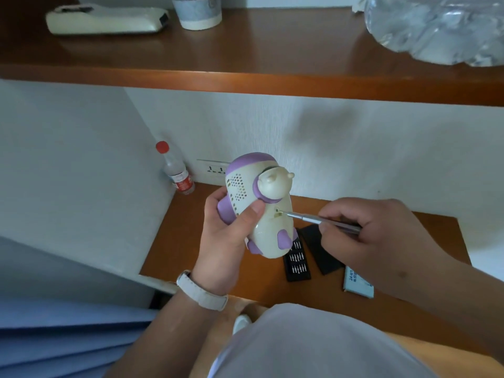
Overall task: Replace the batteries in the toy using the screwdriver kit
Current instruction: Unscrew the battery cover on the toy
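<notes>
Gripping a cream-and-purple toy (268, 233) above the wooden surface (185, 241), a person's left hand (223, 236) wraps its perforated side, thumb pressed on the front. The right hand (371, 227) pinches one slim silver screwdriver (313, 218), its tip set against a small recess in the toy's body. Below lie one black tray of bits (297, 261), one black lid (324, 255) beside it and one pale blue pack (358, 283). One red-capped bottle (177, 175) stands in the corner.

The pale blue box (358, 282) on the table bears the number "24" in dark print; the rest of its print is blurred. The bottle's red label (183, 184) is too small to read.
</notes>
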